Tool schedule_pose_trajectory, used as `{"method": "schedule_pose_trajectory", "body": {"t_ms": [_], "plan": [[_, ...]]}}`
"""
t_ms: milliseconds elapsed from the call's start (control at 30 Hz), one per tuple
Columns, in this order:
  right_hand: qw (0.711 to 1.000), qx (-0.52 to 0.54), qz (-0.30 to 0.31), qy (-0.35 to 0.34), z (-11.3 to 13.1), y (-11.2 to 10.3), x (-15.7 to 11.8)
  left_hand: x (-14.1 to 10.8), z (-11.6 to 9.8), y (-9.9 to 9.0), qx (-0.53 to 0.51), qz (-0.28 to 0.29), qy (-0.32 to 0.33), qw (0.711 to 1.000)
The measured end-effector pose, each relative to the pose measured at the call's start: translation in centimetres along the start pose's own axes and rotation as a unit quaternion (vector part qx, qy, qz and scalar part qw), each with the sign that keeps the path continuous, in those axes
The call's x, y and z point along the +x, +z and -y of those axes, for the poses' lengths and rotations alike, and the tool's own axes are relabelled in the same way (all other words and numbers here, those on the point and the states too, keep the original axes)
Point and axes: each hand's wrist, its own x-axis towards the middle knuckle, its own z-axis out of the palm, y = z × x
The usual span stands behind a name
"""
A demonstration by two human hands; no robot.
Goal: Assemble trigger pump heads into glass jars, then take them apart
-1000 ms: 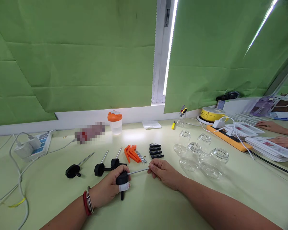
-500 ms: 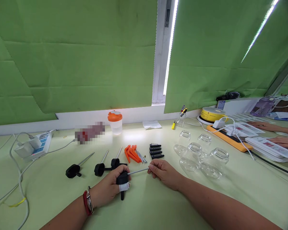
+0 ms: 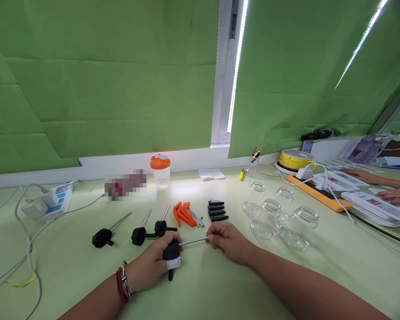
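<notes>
My left hand (image 3: pixel 153 262), with white tape on one finger, is wrapped round a black plastic part (image 3: pixel 171 251). From this part a thin metal rod (image 3: pixel 193 242) points right, and its far end sits in the pinched fingertips of my right hand (image 3: pixel 228 242). Three similar black parts with rods lie on the table to the left: one (image 3: pixel 102 238) farthest left, another (image 3: pixel 138 236) and a third (image 3: pixel 160 228) just behind my left hand. Behind the hands are orange curved pieces (image 3: pixel 185 214), several screws (image 3: pixel 196 218) and a row of black pieces with fine metal teeth or bristles (image 3: pixel 217 210).
Several glass jars (image 3: pixel 270 218) stand right of my right hand. An orange-lidded cup (image 3: pixel 160 170) and white paper (image 3: pixel 211 174) are at the back. Power strips lie left (image 3: pixel 58 202) and right (image 3: pixel 320 194). Another person's hands (image 3: pixel 396 195) rest by stacked cards at the far right.
The rod and black part have shifted very slightly within my hands, which stay almost in place. The other person's nearer hand has moved a little over the cards.
</notes>
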Motion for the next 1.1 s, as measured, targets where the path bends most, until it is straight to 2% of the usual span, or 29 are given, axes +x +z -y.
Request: {"method": "schedule_pose_trajectory", "body": {"t_ms": [133,233,300,367,433,467,567,633,800,967,1100], "plan": [[1.000,0.012,-0.005,-0.017,-0.2,0.2,0.0,-0.5,-0.8,0.1,0.117,-0.047,0.047,0.991],[0.999,0.034,-0.006,-0.020,-0.4,0.3,-0.1,-0.8,-1.3,-1.0,0.203,-0.138,0.079,0.966],[0.999,0.050,-0.002,-0.012,-0.4,0.3,0.0,-0.9,-1.2,-2.6,0.271,-0.252,0.076,0.926],[0.999,0.049,0.003,-0.006,-0.3,0.3,0.0,-1.0,-0.8,-4.6,0.352,-0.358,0.029,0.864],[0.999,0.033,0.009,-0.004,-0.2,0.3,0.0,-1.1,-0.2,-6.8,0.418,-0.397,-0.047,0.816],[1.000,0.022,0.011,-0.004,-0.1,0.3,0.0,-1.1,0.2,-7.7,0.431,-0.402,-0.092,0.803],[1.000,-0.009,0.010,-0.009,0.1,0.4,0.0,-1.0,1.5,-9.5,0.417,-0.332,-0.220,0.817],[1.000,-0.025,0.003,-0.016,0.1,0.4,-0.1,-0.9,2.2,-9.9,0.400,-0.292,-0.264,0.828],[0.998,-0.054,-0.006,-0.027,0.1,0.3,-0.2,-0.7,3.7,-9.9,0.366,-0.245,-0.292,0.849],[0.998,-0.062,-0.002,-0.026,0.2,0.3,-0.2,-0.7,4.2,-10.0,0.382,-0.233,-0.290,0.846],[0.996,-0.082,-0.007,-0.021,0.3,0.4,-0.3,-0.7,3.6,-9.8,0.409,-0.233,-0.284,0.835]]}}
